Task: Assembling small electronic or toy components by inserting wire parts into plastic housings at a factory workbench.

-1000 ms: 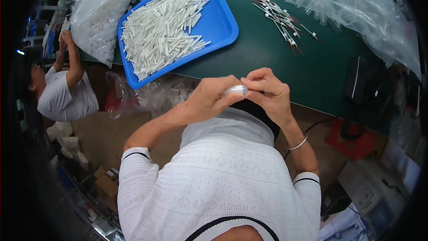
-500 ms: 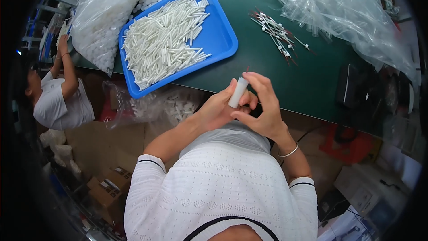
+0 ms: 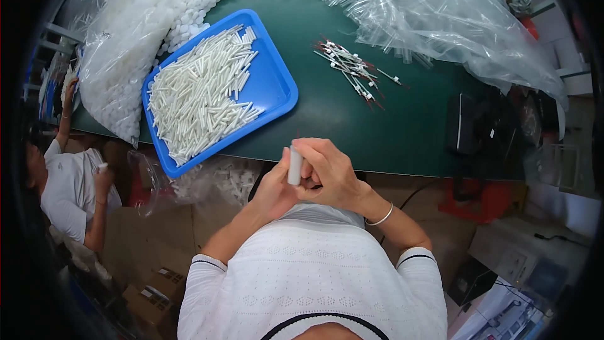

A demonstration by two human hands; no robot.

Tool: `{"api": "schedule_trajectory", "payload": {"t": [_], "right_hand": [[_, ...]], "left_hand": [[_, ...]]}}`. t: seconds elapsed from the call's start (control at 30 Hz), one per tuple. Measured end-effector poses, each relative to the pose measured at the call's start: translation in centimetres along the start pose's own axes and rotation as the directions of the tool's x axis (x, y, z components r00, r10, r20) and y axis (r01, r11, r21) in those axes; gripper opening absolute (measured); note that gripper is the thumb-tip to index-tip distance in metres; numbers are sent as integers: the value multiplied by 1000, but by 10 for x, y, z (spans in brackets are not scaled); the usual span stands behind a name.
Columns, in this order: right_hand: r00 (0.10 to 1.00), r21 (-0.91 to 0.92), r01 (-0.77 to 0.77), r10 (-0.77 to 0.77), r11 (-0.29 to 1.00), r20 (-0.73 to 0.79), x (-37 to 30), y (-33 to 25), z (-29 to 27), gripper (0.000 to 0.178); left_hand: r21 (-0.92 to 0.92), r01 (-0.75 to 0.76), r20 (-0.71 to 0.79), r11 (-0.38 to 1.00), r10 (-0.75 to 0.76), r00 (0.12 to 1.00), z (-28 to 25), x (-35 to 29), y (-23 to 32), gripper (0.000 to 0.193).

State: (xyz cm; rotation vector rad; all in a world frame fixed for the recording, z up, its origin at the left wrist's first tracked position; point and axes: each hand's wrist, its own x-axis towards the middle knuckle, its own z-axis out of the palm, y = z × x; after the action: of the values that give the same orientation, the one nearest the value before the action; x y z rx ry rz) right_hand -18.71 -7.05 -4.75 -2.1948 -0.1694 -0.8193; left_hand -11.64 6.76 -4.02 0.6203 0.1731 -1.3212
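A white plastic tube [image 3: 294, 167] stands nearly upright between my two hands, in front of the table edge. My left hand [image 3: 275, 187] is closed round its left side, with the thumb along it. My right hand [image 3: 329, 173] is closed on the tube from the right, its thumb and forefinger at the upper end. A thin red tip shows just above the tube. Part of the tube's lower end and the fingers behind it are hidden. Beyond my hands, a blue tray [image 3: 281, 104] holds many short white rods [image 3: 201, 91].
On the green table [image 3: 377, 135] lies a small pile of thin white sticks with red ends [image 3: 352, 69]. Clear plastic bags [image 3: 434, 19] spread at the back right. A bag of white caps [image 3: 119, 69] stands left of the tray. A co-worker [image 3: 75, 186] is at far left.
The view has shifted, so the table things sit lower and further left. My right hand has closed in on the tube, which is more upright. The co-worker's arm has come down.
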Motion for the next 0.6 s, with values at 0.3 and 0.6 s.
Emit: {"api": "schedule_trajectory", "payload": {"t": [0.3,0.6], "right_hand": [[928,-686,-302,368,662,-54,35,101,-115,18],[822,-799,-221,547,560,156,39,109,-135,6]], "left_hand": [[913,388,-408,127,267,873,-118,-111,68,41],[974,60,-41,217,-91,995,-16,-58,160,19]]}}
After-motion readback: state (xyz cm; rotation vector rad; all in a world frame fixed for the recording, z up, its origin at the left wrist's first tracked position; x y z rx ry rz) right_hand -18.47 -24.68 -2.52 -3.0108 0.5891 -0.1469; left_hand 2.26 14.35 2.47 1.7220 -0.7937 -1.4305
